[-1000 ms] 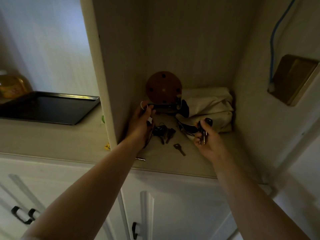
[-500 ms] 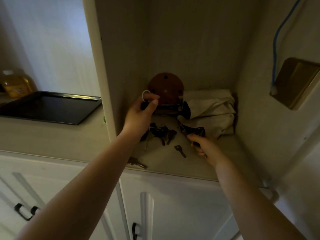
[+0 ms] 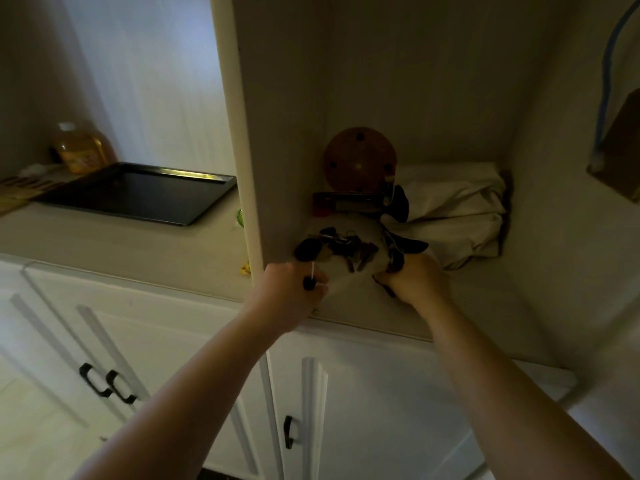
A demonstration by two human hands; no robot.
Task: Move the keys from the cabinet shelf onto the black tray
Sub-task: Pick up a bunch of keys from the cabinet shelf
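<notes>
A dark pile of keys (image 3: 341, 247) lies on the cabinet shelf (image 3: 460, 299), near its left wall. My left hand (image 3: 289, 292) is at the shelf's front edge, closed on a small black key with a white ring (image 3: 309, 280). My right hand (image 3: 414, 277) rests on the shelf to the right of the pile, fingers closed on a bunch of dark keys (image 3: 394, 261), and it covers the single key that lay there. The black tray (image 3: 138, 192) sits empty on the counter, left of the cabinet wall.
At the back of the shelf stand a round brown disc (image 3: 360, 157), a flat metal piece (image 3: 346, 199) and a cream cloth bag (image 3: 453, 209). The cabinet's left wall (image 3: 249, 168) separates shelf and counter. A yellow bottle (image 3: 81, 147) stands behind the tray. A blue cable (image 3: 606, 81) hangs at right.
My left hand has drawn back from the rear of the shelf to its front edge with the ringed key. My right hand has moved down onto the shelf, over the single key.
</notes>
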